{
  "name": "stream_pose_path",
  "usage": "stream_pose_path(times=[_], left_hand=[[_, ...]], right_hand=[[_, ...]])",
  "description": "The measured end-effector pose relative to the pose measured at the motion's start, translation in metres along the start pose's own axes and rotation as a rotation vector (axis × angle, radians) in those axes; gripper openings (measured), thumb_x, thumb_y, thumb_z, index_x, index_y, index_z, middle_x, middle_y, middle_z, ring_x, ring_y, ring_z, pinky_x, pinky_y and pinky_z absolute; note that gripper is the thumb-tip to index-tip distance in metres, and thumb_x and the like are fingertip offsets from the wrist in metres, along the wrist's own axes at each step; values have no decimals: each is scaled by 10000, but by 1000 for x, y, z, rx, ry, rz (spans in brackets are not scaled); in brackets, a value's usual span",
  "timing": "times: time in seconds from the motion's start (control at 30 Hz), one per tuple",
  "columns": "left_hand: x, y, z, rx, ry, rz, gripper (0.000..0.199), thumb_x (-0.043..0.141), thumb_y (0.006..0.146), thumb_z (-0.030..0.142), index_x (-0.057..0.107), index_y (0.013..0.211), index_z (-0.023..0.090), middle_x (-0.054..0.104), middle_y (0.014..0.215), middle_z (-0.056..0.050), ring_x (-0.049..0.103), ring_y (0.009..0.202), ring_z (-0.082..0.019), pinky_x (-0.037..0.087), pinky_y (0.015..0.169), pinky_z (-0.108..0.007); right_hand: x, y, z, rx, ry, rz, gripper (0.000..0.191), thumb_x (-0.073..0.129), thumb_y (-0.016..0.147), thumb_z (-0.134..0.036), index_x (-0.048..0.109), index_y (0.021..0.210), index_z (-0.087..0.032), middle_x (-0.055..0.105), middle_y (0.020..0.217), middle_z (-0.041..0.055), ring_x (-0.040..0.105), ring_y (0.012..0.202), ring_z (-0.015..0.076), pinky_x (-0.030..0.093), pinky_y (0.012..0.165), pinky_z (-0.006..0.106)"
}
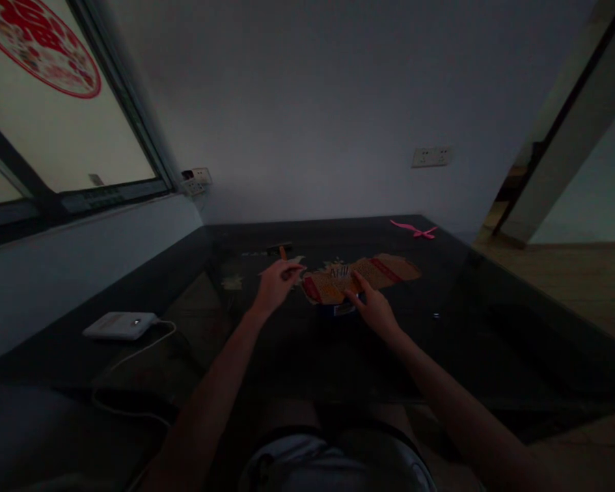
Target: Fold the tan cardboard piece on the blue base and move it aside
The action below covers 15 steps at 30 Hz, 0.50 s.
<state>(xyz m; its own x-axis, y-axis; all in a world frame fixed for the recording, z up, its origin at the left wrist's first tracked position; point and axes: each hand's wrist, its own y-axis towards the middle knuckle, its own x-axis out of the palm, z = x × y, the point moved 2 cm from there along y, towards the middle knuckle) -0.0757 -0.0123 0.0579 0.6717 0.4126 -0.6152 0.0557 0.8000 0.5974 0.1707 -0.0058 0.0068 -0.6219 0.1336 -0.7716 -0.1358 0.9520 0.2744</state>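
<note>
- Cardboard piece, brown with red bands: it lies on the dark surface between the two hands, its broad end near the left fingertips and its other end reaching out beyond the right hand.
- Pale upright strokes stand out on the cardboard, just left of the right fingertips; I cannot tell at this remove whether they are print or separate small pieces.
- Blue object with a light patch: just under the cardboard's near edge, beside the right thumb.
- Right hand: thumb and forefinger moderately apart, both touching the cardboard; whether they pinch it, I cannot tell.
- Left hand: fingertips drawn nearly together, just beside the cardboard's left end; I cannot make out whether anything small sits between them.
- Handling, in my judgement: the cardboard should be light, fairly stiff yet bendable, not slippery, and prone to creasing or tearing at its ragged edges. I would take hold by the flat margin, clear of the strokes.
- Orange item: just beyond the left hand.
- Pale scrap: left of the left hand.
- Small shiny item: right of the right hand.
- Pink item: well beyond the right hand.
- White device with a cable: well left of the left hand.
</note>
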Motion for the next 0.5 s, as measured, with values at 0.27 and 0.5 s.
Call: stream_pose_path(times=[0.27,0.5], left_hand=[[71,33,41,-168,25,-279,181,647,745,214,718,889,130,712,852,-93,644,780,-181,471,718,-271],[74,31,40,-133,37,-110,117,633,755,224,728,790,166,710,807,-76,638,797,-191,457,753,-294]], right_hand=[[1,1,0,-7,-22,-17,642,428,862,-531,322,1414,-220,642,1126,151,615,992,275,448,799,347],[2,2,1,-25,-44,-10,640,418,860,-542,331,1410,-226,636,1144,152,610,997,293,449,800,367]])
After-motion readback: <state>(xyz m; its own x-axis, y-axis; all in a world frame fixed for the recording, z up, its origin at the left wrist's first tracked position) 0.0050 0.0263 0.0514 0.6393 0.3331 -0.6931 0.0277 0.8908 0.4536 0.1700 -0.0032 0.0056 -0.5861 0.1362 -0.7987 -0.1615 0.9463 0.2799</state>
